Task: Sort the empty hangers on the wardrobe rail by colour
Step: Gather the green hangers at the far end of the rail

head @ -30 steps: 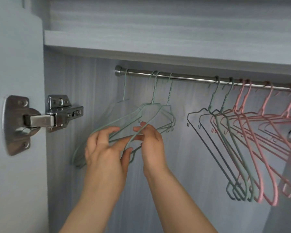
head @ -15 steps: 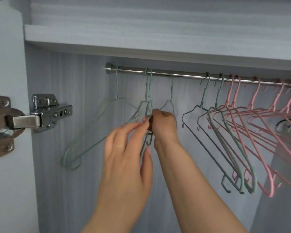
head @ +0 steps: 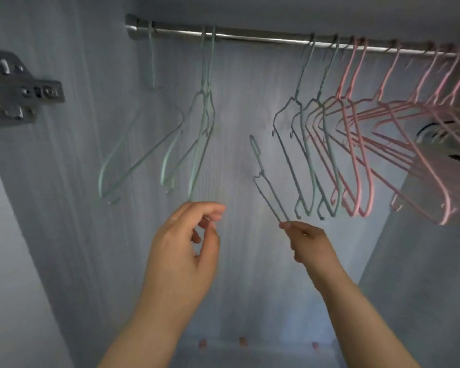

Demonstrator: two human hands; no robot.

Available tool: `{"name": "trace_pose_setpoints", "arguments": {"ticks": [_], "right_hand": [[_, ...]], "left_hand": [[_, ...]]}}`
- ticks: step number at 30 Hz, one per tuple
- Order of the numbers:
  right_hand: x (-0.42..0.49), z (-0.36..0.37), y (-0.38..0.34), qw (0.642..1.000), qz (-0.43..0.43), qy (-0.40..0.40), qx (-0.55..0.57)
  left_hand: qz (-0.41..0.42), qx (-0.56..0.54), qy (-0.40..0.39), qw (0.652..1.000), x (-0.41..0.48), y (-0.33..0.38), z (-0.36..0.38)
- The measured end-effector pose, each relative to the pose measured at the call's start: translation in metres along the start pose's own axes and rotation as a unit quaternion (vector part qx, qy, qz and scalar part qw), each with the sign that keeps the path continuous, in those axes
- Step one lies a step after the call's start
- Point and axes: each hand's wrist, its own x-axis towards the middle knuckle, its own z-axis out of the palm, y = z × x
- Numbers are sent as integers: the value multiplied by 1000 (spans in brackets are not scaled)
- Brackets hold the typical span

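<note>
Two bare hands are raised inside the wardrobe. The right hand [head: 310,243] pinches the lower end of a grey-green hanger [head: 258,158], which is off the rail with its hook free in the air. The left hand [head: 186,243] has curled fingers just under the tip of a light green hanger [head: 199,166]; whether it grips this tip I cannot tell. Farther up, the rail [head: 250,37] carries three light green ones at the left, then two grey-green ones [head: 306,155], then many pink hangers [head: 352,155] at the right.
</note>
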Motion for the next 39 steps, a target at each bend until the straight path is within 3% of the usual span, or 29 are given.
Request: {"name": "trace_pose_setpoints", "arguments": {"ticks": [2, 6, 9, 11, 13, 17, 20, 23, 27, 31, 35, 39], "right_hand": [[-10, -22, 22, 988, -73, 35, -133], [-32, -78, 55, 926, -150, 71, -339], [-37, -127, 65, 867, -238, 69, -432], [-30, -145, 67, 820, -321, 31, -473], [-19, -149, 72, 797, -368, 14, -479], [2, -144, 76, 860, -328, -73, -385], [17, -142, 69, 879, -301, -119, -349], [27, -134, 64, 913, -268, -129, -281], [33, -101, 74, 950, -212, -166, -159], [33, -48, 90, 964, -186, -124, -146], [7, 0, 57, 955, -263, -50, -129], [-55, 20, -1, 972, -222, -79, -12]], "left_hand": [[1, -7, -23, 1000, -5, 0, 11], [-52, -11, -66, 996, -19, -28, 35], [-187, 31, -135, 973, -44, -62, 49], [-293, 77, -195, 933, -62, -77, 53], [-363, 104, -225, 898, -81, -86, 52], [-385, 187, -252, 868, -117, -105, 33], [-335, 221, -232, 886, -133, -101, 3], [-337, 176, -207, 902, -146, -70, -32], [-336, 47, -44, 940, -161, -16, -59], [-268, 42, 94, 958, -155, 38, -66], [-228, 108, 156, 955, -149, 64, -65], [-190, 173, 187, 948, -126, 87, -54]]}}
